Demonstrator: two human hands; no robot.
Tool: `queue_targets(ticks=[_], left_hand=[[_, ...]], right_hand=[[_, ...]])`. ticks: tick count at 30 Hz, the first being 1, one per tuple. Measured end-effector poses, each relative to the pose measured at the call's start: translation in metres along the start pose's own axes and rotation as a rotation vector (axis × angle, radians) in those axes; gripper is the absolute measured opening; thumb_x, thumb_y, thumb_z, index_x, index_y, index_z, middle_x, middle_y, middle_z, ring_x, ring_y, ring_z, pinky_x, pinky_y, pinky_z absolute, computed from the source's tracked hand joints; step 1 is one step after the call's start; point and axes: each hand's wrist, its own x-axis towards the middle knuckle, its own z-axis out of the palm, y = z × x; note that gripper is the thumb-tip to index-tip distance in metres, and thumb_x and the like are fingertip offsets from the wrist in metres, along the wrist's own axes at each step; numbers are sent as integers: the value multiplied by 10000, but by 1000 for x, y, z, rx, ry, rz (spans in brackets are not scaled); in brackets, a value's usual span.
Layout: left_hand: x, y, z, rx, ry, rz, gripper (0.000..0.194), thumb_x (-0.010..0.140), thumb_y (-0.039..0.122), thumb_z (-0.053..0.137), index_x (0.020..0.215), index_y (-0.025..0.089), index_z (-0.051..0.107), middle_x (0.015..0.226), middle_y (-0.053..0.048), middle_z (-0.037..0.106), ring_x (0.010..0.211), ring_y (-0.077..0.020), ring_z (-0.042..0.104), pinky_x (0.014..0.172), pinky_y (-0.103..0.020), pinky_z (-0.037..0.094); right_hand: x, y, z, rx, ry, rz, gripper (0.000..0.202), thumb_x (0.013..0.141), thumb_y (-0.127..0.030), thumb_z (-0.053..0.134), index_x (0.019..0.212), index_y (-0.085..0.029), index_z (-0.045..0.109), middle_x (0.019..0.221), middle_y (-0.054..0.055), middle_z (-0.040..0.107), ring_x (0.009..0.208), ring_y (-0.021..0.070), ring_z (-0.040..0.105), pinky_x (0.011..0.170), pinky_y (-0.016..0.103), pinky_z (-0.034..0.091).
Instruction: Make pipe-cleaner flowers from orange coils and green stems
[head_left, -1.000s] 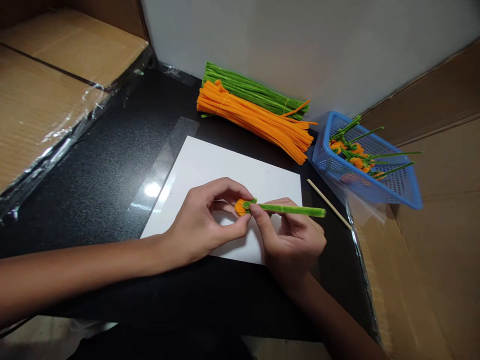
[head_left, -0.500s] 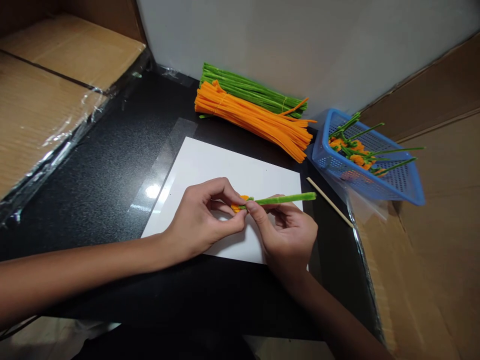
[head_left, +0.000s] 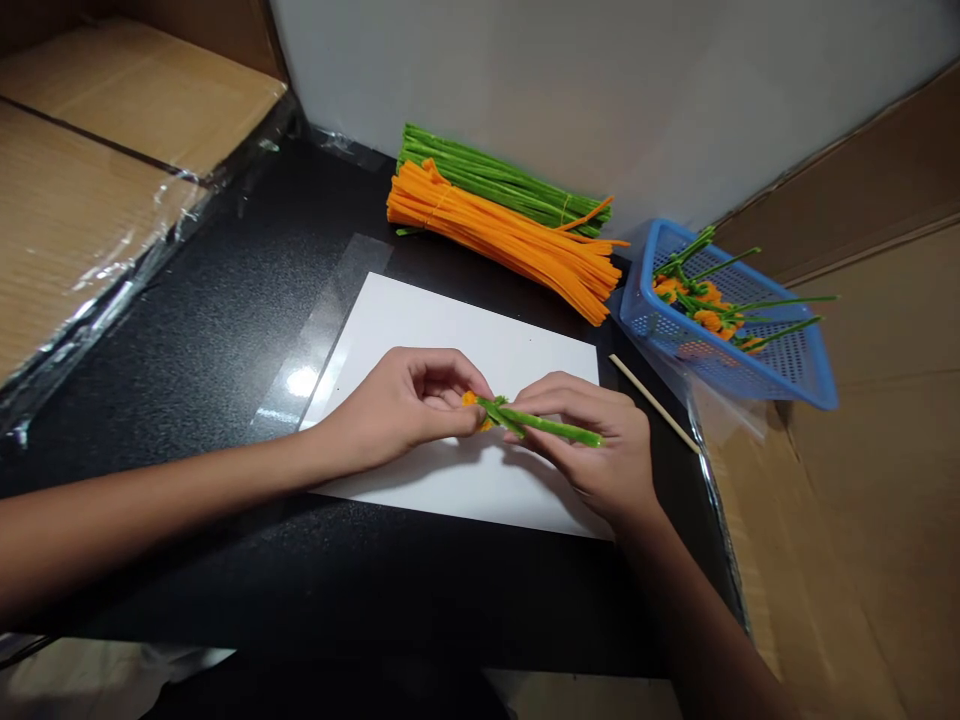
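Above a white board (head_left: 450,320), my left hand (head_left: 420,400) pinches the orange head of a small pipe-cleaner flower (head_left: 470,398). Its green stem (head_left: 559,428) points right and slightly down, with short green pieces sticking out near the head. My right hand (head_left: 592,430) has its thumb and fingers around the green part, just right of the flower head. The exact contact of the right fingertips is partly hidden behind the stem.
Bundles of orange (head_left: 510,235) and green pipe cleaners (head_left: 495,170) lie against the wall. A blue basket (head_left: 750,375) with orange and green flowers stands at the right, near a thin wooden stick (head_left: 652,402). Cardboard (head_left: 135,90) flanks the black table (head_left: 202,300).
The green stem has swung downward at its free end, and short green pieces now show beside it. My right hand has shifted slightly right and changed its grip, its fingers more extended.
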Motion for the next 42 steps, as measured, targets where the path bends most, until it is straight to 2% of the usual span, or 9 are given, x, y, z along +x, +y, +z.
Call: queue_targets(ticks=[6,13,18,25,29,37,42], left_hand=[[2,1,-2,3,-47,-11,129,732,138,729,852,124,685,678,-18,699,622,-102,617,613,-208,456],[1,2,-1,21,-36,-11,106,751,134,698,855,126,678,728,-29,722,662,-108,638,656,-216,474],[1,3,0,42,-43,-31,99,752,137,690,850,128,691,723,-30,728,680,-122,660,669,-223,491],[0,2,2,45,-23,-53,95,747,152,726,833,126,697,689,-2,708,644,-89,625,661,-198,504],[1,4,2,50,0,-51,84,750,139,729,825,124,695,684,10,695,637,-74,610,657,-182,500],[1,1,2,41,1,-7,91,789,176,730,860,136,691,743,-21,728,702,-116,666,694,-223,518],[0,-1,2,34,44,22,134,816,217,736,901,128,685,740,-21,707,695,-120,654,692,-237,519]], right_hand=[[-1,1,3,68,-14,77,117,796,-221,826,903,-219,778,808,31,756,685,159,690,648,294,580],[-5,8,4,48,-3,-66,273,794,-103,801,1026,-248,784,853,24,753,743,153,680,690,296,572],[-3,7,2,-48,-8,-216,202,827,-138,782,1023,-186,784,847,66,772,759,179,707,695,314,585],[-1,1,2,-151,-57,-315,90,861,-115,744,946,-144,757,801,71,766,723,167,689,671,294,574],[-2,-2,6,-261,-8,-371,82,886,-109,703,942,-155,743,803,71,766,715,172,685,670,302,579],[-4,-1,13,-335,89,-324,147,849,-106,721,958,-203,741,803,54,756,706,179,697,653,315,587],[-5,-2,15,-362,91,-299,180,850,-103,719,987,-217,741,832,56,760,722,181,699,649,320,585]])
